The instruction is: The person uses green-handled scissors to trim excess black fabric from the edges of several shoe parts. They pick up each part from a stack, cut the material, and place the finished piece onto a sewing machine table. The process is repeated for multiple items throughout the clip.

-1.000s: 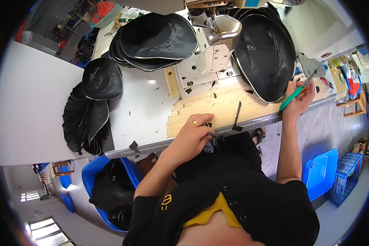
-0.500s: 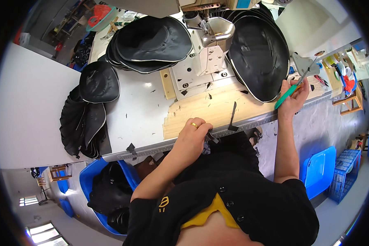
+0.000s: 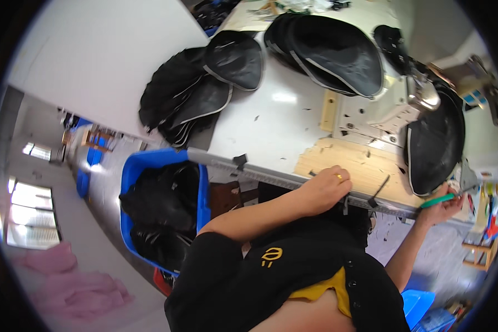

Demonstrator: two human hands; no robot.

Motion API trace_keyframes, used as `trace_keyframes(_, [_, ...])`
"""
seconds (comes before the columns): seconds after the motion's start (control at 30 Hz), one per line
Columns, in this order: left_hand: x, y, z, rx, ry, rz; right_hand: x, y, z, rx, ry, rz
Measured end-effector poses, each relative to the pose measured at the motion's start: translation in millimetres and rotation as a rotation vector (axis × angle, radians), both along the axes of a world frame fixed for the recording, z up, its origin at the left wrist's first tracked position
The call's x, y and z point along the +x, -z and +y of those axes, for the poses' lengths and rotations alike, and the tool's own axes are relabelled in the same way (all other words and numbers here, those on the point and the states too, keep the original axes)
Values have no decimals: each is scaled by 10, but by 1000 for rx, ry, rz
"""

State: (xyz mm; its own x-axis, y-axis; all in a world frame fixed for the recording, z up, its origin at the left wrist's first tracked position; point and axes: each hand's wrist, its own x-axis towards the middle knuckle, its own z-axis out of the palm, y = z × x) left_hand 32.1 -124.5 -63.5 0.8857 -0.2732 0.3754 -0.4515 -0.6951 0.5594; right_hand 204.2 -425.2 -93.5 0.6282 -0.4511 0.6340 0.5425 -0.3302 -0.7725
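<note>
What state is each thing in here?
Table: scattered with dark scraps
Left hand: curled, at the table edge
Right hand: closed around green tool
Green tool: held, blades unclear
Blue bin: open, holding black material
Black pieces: stacked, overlapping
Sewing machine: cannot tell if running
Window: bright

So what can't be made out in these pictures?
All in the head view:
Dark strip: upper end covered by the left grip.
Black stack at right: partly hidden by the sewing machine.
Green-handled scissors in the right grip: blade tips too blurred.
Lower-right blue tub: cut off by the bottom edge.
</note>
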Motion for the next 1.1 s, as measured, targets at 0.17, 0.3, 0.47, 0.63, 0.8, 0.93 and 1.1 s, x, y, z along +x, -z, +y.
trace_keyframes(0.17, [-230,-39,-124,-340,66,88,69,5,-97,-86,-17,-1])
trace_keyframes(0.3, [-667,-171,244,-448,-419,-58,38,-71,-42,-166,30,38])
trace_keyframes(0.47, [-1010,-4,1128,-276,-991,-313,-11,-131,14,-165,20,65])
trace_keyframes(0.63, [-1095,148,1312,97,-878,-310,22,-91,14,-135,-32,45])
trace_keyframes(0.8, [-1237,-58,1076,160,-815,-41,-21,-147,57,-181,21,57])
trace_keyframes(0.93, [-1348,-77,1135,191,-771,33,-9,-117,40,-128,-23,50])
trace_keyframes(1.1, [-1225,-119,1476,132,-618,-56,-21,-135,66,-106,-37,62])
